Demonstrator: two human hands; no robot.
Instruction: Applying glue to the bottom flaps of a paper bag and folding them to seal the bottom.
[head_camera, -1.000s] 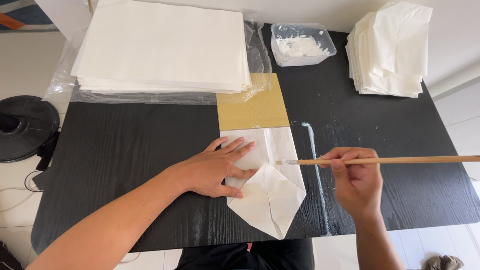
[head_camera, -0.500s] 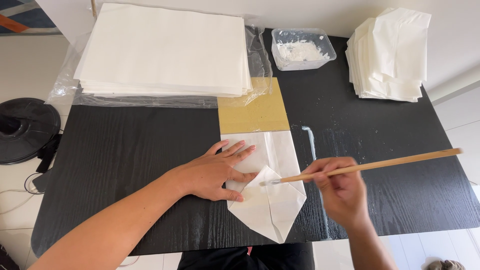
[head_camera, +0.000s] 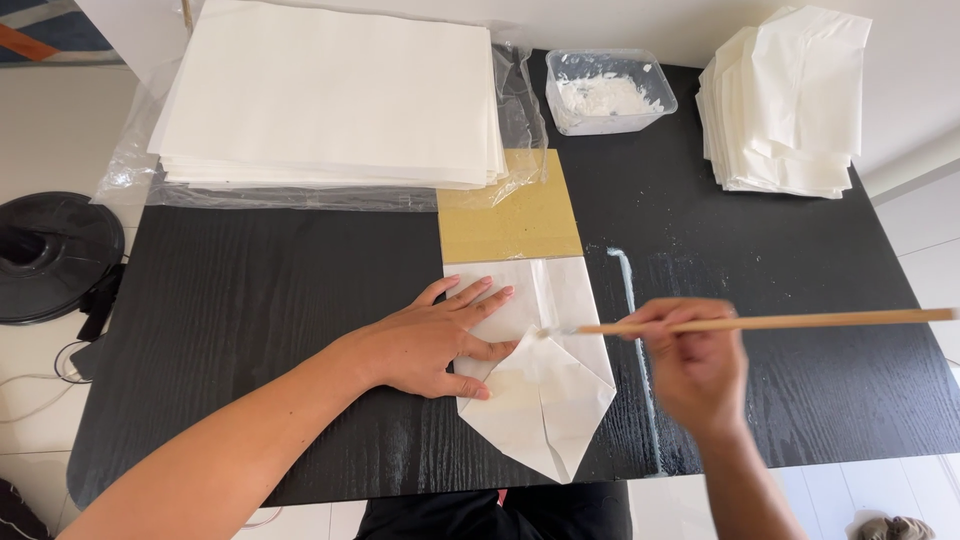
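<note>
A white paper sheet (head_camera: 560, 395) folded to a point at its near end lies on the black table (head_camera: 250, 320), partly over a tan cardboard strip (head_camera: 510, 215). My left hand (head_camera: 430, 345) lies flat, fingers spread, on the paper's left side. My right hand (head_camera: 695, 365) grips a long wooden-handled brush (head_camera: 760, 322) held level, its tip touching the folded flap near the paper's middle.
A tall stack of white sheets (head_camera: 330, 95) on clear plastic sits at the back left. A clear tub of white paste (head_camera: 608, 92) stands at the back centre. A pile of folded white paper (head_camera: 790, 100) lies back right. A white paste streak (head_camera: 640, 340) runs beside the sheet. A black round object (head_camera: 50, 255) is on the floor at left.
My right hand swung the brush from level to tilted and back to level, moving its tip leftward onto the folded flap. My left hand stayed pressed on the paper.
</note>
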